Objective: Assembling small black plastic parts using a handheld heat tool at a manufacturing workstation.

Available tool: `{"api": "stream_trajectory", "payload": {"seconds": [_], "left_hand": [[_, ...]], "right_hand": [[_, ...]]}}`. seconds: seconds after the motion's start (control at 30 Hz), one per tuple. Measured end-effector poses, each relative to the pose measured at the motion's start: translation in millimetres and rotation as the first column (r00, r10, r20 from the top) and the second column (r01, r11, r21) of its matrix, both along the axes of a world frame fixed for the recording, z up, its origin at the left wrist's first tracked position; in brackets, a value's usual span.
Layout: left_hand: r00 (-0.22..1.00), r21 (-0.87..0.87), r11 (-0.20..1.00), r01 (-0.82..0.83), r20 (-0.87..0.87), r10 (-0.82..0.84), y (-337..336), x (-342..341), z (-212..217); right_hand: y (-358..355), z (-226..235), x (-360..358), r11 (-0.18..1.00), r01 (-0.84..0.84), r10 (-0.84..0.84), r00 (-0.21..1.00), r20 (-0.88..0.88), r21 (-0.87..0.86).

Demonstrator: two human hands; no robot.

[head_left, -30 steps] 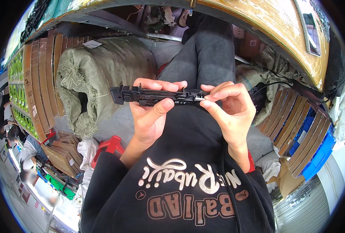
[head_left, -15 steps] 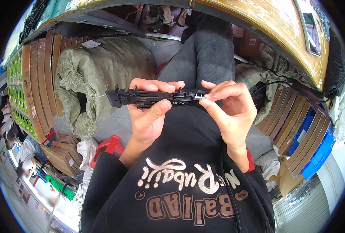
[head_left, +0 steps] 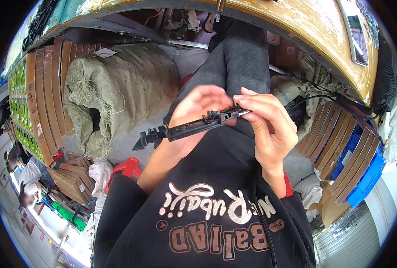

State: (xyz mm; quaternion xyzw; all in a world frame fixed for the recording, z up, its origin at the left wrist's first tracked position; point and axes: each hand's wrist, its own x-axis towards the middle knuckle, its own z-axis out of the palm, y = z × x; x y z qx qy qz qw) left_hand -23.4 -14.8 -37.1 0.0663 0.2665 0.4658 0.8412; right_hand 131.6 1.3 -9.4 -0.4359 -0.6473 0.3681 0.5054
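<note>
A long black plastic strip part with clips and notches lies across my lap, tilted down to the left. My left hand is under its middle with the palm up and the fingers spread. My right hand pinches the part's right end between thumb and fingertips. Both hands hover above my dark-trousered legs and black sweatshirt with pale lettering.
A wooden workbench edge curves overhead. A green sack leans against stacked cardboard on the left. A red stool sits below me. Blue crates and flat boxes stand right. Other people are far left.
The black part has tipped from level to sloping down on the left. My left hand has opened from a grip to a flat palm beneath it, while the right keeps its pinch.
</note>
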Motion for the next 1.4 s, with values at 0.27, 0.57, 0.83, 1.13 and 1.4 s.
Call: {"api": "stream_trajectory", "payload": {"seconds": [0.27,0.57,0.83,1.13,1.4], "left_hand": [[0.504,-0.002,0.867,0.498,0.815,-0.287,13,-19,2],[0.962,-0.161,0.967,0.2,-0.153,-0.224,17,-8,31],[0.674,0.309,0.951,0.011,-0.705,0.221,41,5,15],[0.724,0.297,0.954,-0.04,-0.649,0.232,61,10,26],[0.739,0.314,0.947,-0.073,-0.621,0.263,66,9,28]], "right_hand": [[3,-2,0,0.997,-0.065,0.063,0.997,0.042,0.045],[8,-12,2,0.941,-0.055,0.029,0.996,-0.084,-0.334],[-1,3,-4,0.478,-0.48,-0.083,0.809,-0.582,-0.736],[12,8,-10,0.586,-0.448,-0.146,0.761,-0.632,-0.675],[18,8,-12,0.608,-0.461,-0.13,0.745,-0.654,-0.646]]}}
